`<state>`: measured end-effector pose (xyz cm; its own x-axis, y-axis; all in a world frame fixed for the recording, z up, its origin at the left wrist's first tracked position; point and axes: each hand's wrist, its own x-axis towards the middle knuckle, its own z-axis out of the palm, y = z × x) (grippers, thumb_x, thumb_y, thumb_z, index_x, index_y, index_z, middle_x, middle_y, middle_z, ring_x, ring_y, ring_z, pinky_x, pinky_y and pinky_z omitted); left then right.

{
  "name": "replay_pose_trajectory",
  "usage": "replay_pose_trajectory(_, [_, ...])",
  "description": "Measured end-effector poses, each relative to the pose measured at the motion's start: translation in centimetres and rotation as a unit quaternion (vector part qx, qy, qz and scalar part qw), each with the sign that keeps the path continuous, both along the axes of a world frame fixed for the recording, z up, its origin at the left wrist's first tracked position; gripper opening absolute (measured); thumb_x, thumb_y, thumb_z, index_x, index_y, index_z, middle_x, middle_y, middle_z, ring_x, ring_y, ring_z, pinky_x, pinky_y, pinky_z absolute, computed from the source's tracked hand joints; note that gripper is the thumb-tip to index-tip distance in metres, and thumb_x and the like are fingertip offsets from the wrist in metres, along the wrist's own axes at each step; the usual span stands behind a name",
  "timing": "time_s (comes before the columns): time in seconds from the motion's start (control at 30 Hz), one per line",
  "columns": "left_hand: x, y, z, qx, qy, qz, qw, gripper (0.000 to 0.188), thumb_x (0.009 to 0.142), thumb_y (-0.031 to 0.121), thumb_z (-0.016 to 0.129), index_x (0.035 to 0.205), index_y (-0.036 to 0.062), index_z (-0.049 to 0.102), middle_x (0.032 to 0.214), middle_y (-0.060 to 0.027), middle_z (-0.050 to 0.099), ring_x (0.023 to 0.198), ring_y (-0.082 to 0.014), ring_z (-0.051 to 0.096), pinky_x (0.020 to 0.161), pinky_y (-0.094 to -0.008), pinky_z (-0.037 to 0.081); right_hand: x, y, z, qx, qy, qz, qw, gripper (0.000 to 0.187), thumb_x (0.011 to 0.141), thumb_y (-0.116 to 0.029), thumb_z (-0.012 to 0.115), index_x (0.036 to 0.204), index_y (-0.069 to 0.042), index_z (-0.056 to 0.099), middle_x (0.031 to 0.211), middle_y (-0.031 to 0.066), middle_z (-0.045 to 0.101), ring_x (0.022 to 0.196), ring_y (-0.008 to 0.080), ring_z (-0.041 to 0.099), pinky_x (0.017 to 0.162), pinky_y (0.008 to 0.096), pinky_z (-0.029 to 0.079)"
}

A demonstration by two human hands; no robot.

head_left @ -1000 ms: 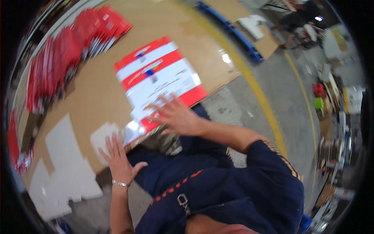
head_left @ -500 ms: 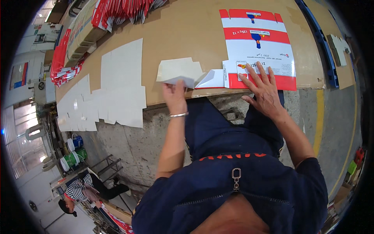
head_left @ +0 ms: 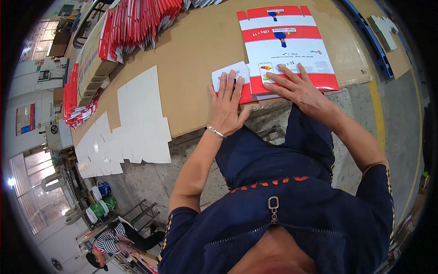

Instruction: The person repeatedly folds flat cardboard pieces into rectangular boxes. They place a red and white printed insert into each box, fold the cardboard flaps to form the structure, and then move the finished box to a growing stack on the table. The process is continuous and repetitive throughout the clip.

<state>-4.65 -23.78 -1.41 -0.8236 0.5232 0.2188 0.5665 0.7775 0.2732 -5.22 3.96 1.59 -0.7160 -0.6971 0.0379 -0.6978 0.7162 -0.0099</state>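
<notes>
A flat red-and-white printed carton [head_left: 292, 50] lies on the brown work table, close to its near edge. My right hand [head_left: 308, 93] rests palm down on its lower right part, fingers spread over the red band. At the carton's left side, a small white-and-red flap [head_left: 245, 73] is folded over with its printed face up. Flat on that flap presses my left hand [head_left: 226, 105], its fingers stretched out and its thumb apart. Both hands hold nothing; the left hand hides part of the flap.
The cardboard-topped table [head_left: 196, 55] carries unfolded blanks [head_left: 143, 118], plain side up, jutting over its near left edge. Red-and-white folded cartons [head_left: 141, 23] stand packed at the far left. A blue rail [head_left: 369, 41] runs along the right. Lower left, a person in stripes [head_left: 109, 239] works.
My left hand has brought the plain-sided flap over to the right, turned it printed face up and flattened it. My right hand stays on the carton. The view has shifted slightly.
</notes>
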Motion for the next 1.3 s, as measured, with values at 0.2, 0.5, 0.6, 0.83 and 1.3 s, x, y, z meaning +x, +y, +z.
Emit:
replay_pose_trajectory(0.2, [-0.4,1.6,-0.6,-0.112,-0.002,0.061,0.992,0.072,0.092,0.058,0.045,0.151,0.0187,0.032,0.159,-0.0145,0.020,0.146,-0.0394,0.015,0.104,-0.0738,0.015,0.9,0.1,-1.4,0.009,0.026,-0.002,1.000,0.076,0.083,-0.011,0.063,0.150,-0.029,0.031,0.157,0.0005,0.028,0.143,0.0302,0.028,0.107,0.0672,0.027])
replay_pose_trajectory(0.5, [-0.4,1.9,-0.1,-0.161,-0.027,0.069,0.984,0.069,0.088,0.056,0.052,0.150,0.0299,0.035,0.160,-0.0133,0.017,0.147,-0.0390,0.010,0.103,-0.0754,0.015,1.2,0.6,-2.1,-0.031,0.009,0.020,0.999,0.071,0.080,-0.011,0.065,0.145,-0.022,0.041,0.153,0.0020,0.035,0.142,0.0302,0.030,0.110,0.0676,0.024])
replay_pose_trajectory(0.6, [-0.5,1.6,0.0,-0.138,-0.033,0.062,0.988,0.068,0.089,0.058,0.050,0.150,0.0289,0.035,0.160,-0.0133,0.018,0.147,-0.0384,0.010,0.106,-0.0729,0.013,1.0,0.8,-1.9,-0.028,-0.007,0.041,0.999,0.071,0.079,-0.009,0.065,0.145,-0.019,0.041,0.154,0.0017,0.035,0.143,0.0289,0.030,0.111,0.0664,0.022])
replay_pose_trajectory(0.83, [-0.7,1.9,-0.6,-0.087,-0.068,0.096,0.989,0.073,0.089,0.057,0.054,0.149,0.0190,0.036,0.159,-0.0113,0.021,0.147,-0.0340,0.014,0.109,-0.0679,0.009,1.0,1.6,-1.9,-0.073,-0.073,0.049,0.993,0.077,0.076,-0.005,0.064,0.147,-0.018,0.037,0.153,0.0002,0.037,0.145,0.0237,0.026,0.117,0.0630,0.011])
replay_pose_trajectory(1.3, [-1.2,7.8,-0.3,0.518,-0.305,0.133,0.788,0.088,0.085,0.017,0.071,0.151,-0.0027,0.016,0.154,-0.0241,0.027,0.144,-0.0305,0.027,0.116,-0.0402,0.025,11.6,0.3,-0.2,-0.559,-0.556,-0.269,0.553,0.057,0.094,-0.021,0.064,0.141,-0.002,0.039,0.127,0.0122,0.060,0.115,0.0213,0.059,0.091,0.0353,0.050])
